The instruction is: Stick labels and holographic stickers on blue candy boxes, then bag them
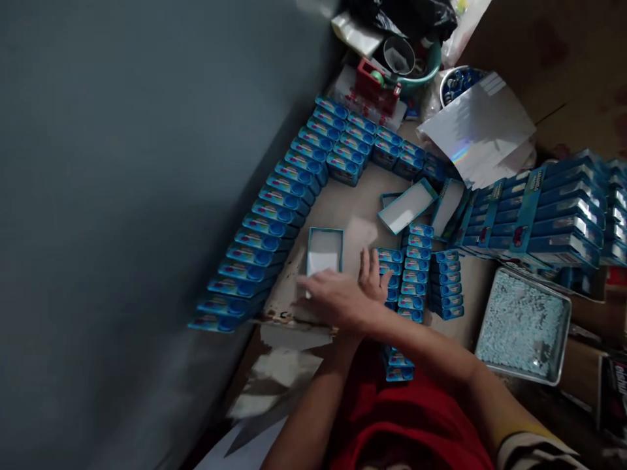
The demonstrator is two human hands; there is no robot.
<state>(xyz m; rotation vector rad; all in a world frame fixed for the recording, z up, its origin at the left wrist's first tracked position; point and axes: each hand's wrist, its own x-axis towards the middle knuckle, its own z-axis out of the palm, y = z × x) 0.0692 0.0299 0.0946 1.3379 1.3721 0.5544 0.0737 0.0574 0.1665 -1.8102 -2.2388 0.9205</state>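
Note:
My forearms cross in front of the red clothing. My right hand (334, 297), smeared by motion, reaches over to the left, at the near end of an open shallow box (325, 249) with a white inside and blue rim. Whether its fingers hold anything cannot be made out. Beyond the crossing, my left hand (374, 277) has its fingers spread, beside a row of small blue boxes (390, 255). Another column of blue boxes (417, 262) stands just to its right. Two more open box parts lie further back, one a tilted white-lined tray (408, 205).
A long row of blue boxes (274, 207) lines the wall side. At right are large stacked packs (563, 209) and a metal tray (565, 339) of small pale-blue pieces. Behind stand a red tape dispenser (371, 81), a teal basin (431, 68) and a white sheet (482, 124).

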